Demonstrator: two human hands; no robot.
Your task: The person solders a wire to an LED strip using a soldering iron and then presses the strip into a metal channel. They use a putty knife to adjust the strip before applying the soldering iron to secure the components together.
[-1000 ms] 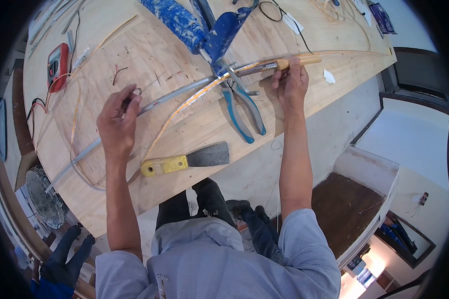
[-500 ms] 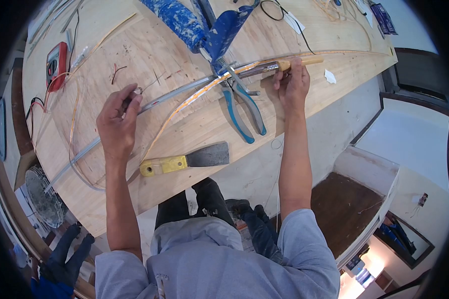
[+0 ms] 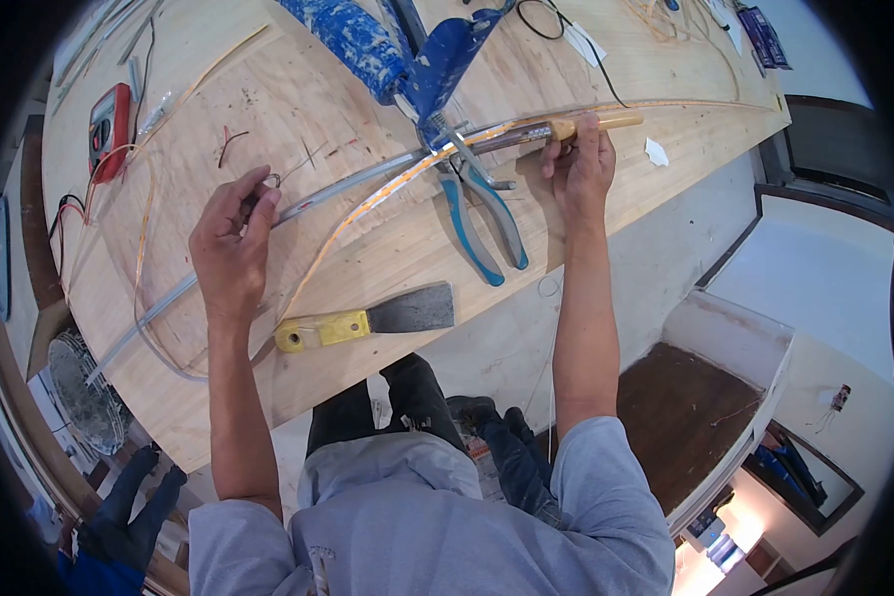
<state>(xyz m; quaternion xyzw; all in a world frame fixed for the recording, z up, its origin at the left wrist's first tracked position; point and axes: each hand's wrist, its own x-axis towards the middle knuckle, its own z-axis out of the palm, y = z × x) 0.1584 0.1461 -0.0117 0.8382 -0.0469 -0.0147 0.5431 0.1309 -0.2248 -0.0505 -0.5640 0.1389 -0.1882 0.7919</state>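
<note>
My right hand (image 3: 584, 164) is closed around the wooden handle of a soldering iron (image 3: 563, 129), its metal barrel pointing left. In my left hand (image 3: 233, 233), thumb and fingers pinch a small coil of thin solder wire (image 3: 274, 180), with a free end reaching right. Between the hands, an orange-and-white LED strip (image 3: 397, 183) curves across a grey metal channel (image 3: 343, 182). A blue tool smeared with white (image 3: 447, 65), like a caulking gun, lies over them with its metal rod. Pliers with blue-grey handles (image 3: 475, 221) lie just below, their jaws partly hidden.
A yellow-handled putty knife (image 3: 323, 330) lies near the front edge of the wooden table (image 3: 219, 397). A red multimeter (image 3: 109, 132) and loose wires are at the left. A paper scrap (image 3: 656, 152) lies right of my right hand. Another person's legs (image 3: 129, 497) show at lower left.
Almost nothing differs; the view has shifted slightly. Both hands keep their holds and stay nearly in place.
</note>
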